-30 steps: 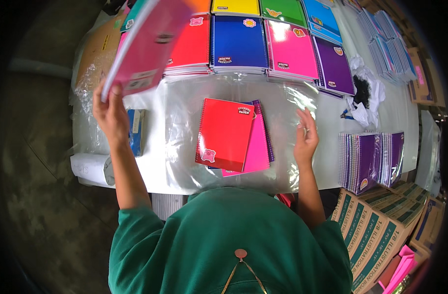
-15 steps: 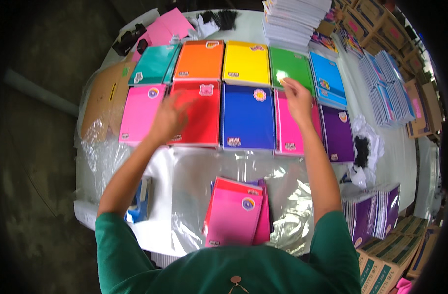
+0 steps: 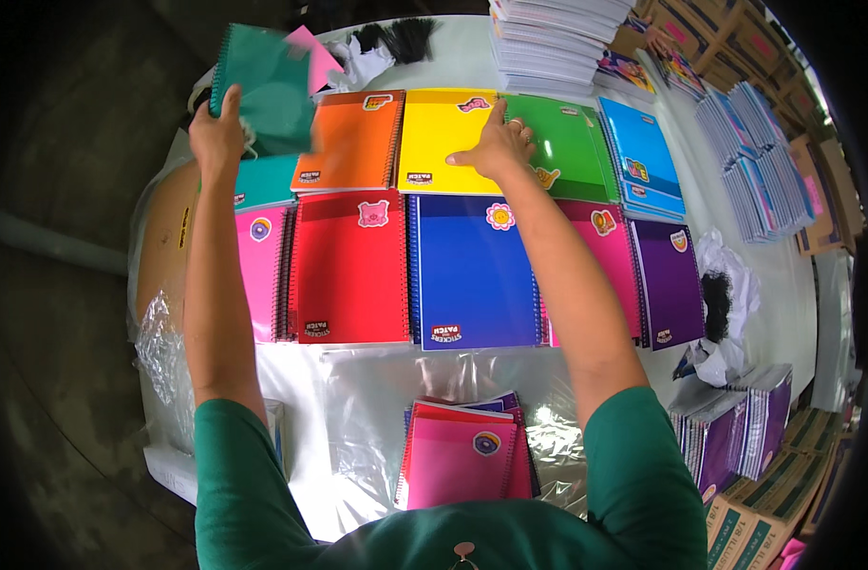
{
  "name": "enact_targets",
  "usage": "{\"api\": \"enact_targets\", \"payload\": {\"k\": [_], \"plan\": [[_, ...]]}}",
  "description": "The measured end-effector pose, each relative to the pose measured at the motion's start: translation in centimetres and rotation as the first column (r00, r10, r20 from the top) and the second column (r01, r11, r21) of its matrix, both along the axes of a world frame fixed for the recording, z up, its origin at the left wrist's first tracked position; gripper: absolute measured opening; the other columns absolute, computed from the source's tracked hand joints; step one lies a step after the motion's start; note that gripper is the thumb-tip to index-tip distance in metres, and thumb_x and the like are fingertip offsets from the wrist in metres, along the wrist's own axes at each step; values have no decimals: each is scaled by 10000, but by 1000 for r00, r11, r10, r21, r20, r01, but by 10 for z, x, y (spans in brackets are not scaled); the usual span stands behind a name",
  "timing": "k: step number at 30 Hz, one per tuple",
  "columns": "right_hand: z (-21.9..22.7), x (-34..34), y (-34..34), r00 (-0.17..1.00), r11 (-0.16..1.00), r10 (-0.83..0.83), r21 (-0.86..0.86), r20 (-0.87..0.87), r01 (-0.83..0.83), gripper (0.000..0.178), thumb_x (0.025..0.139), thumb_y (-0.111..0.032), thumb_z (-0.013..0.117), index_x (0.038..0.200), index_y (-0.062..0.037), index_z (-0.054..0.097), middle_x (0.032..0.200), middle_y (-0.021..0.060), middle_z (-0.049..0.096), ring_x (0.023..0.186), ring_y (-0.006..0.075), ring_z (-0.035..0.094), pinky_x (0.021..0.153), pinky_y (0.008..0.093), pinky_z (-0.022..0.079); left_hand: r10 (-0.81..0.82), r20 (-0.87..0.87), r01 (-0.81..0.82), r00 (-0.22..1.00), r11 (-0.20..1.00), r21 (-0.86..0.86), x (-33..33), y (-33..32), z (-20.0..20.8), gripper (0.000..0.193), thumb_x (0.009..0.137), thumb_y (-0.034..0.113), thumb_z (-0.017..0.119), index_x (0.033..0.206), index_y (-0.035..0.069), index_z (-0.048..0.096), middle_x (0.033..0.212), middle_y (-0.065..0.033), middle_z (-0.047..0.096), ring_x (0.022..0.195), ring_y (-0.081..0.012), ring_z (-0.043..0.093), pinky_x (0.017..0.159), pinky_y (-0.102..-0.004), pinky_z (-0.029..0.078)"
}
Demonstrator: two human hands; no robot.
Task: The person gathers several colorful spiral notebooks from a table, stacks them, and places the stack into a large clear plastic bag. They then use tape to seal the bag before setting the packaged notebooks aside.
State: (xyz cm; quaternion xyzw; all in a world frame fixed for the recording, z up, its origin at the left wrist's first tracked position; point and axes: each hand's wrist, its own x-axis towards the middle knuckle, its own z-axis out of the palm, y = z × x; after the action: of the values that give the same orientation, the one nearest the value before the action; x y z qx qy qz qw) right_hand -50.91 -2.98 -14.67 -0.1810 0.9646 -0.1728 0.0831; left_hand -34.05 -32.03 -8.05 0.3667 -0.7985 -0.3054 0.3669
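My left hand [image 3: 217,133] grips a teal spiral notebook [image 3: 271,81] by its lower left edge, thumb on the cover, lifted above the far left of the table. Below it lies another teal notebook [image 3: 263,180]. With fingers spread, my right hand [image 3: 503,150] is over the yellow notebook [image 3: 443,142] and the edge of the green notebook [image 3: 567,142]; whether it touches them I cannot tell. An orange notebook [image 3: 349,133] and a blue one [image 3: 638,142] share that far row. The nearer row has pink, red [image 3: 349,271], dark blue [image 3: 474,275], magenta and purple notebooks.
A small pile of notebooks [image 3: 458,456] lies on clear plastic near my body. White stacks [image 3: 548,47] stand at the back, light blue stacks [image 3: 757,171] and purple stacks [image 3: 719,437] at the right. Cardboard boxes [image 3: 757,513] are beyond the table's right edge. Brown cardboard [image 3: 163,237] lies left.
My left hand has moved from the red notebook to the far left and lifted a teal notebook off its pile. My right hand has shifted left from the green notebook, its fingers now spread.
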Motion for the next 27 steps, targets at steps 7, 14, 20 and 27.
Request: {"api": "enact_targets", "payload": {"k": [7, 14, 20, 27], "plan": [[-1, 17, -7, 997, 997, -62, -51, 38, 64, 1195, 587, -405, 825, 1420, -7, 66, 1370, 265, 303, 1237, 387, 329, 994, 463, 308, 67, 740, -158, 670, 986, 54, -60, 91, -77, 794, 705, 610, 652, 1218, 30, 479, 1337, -179, 364, 1256, -358, 315, 1005, -487, 281], [-20, -29, 5, 949, 921, -168, -301, 268, 248, 625, 645, -254, 786, 1154, 15, 543, 1079, 193, 599, 963, 299, 598, 816, 387, 483, 84, 508, -75, 857, 996, -37, -50, 67, -57, 649, 703, 480, 703, 1132, 31, 515, 1096, -191, 592, 991, -357, 583, 827, -449, 454], [46, 8, 80, 846, -349, 526, -887, 82, 303, 221, 841, -104, 613, 1037, -6, 587, 1005, 92, 628, 858, 179, 610, 786, 304, 480, -170, -353, 127, 920, 982, -143, 40, 110, 52, 293, 828, 224, 682, 964, -10, 571, 766, -64, 605, 608, -84, 570, 507, -215, 451], [90, 135, 231, 611, -412, 791, -734, 6, 540, 321, 893, -203, 556, 1140, 0, 536, 1072, 81, 617, 935, 174, 602, 849, 298, 457, -232, -658, 424, 717, 894, 147, 154, 274, 82, 175, 873, 145, 619, 974, 12, 568, 875, -41, 599, 749, -94, 551, 657, -228, 449]]}}
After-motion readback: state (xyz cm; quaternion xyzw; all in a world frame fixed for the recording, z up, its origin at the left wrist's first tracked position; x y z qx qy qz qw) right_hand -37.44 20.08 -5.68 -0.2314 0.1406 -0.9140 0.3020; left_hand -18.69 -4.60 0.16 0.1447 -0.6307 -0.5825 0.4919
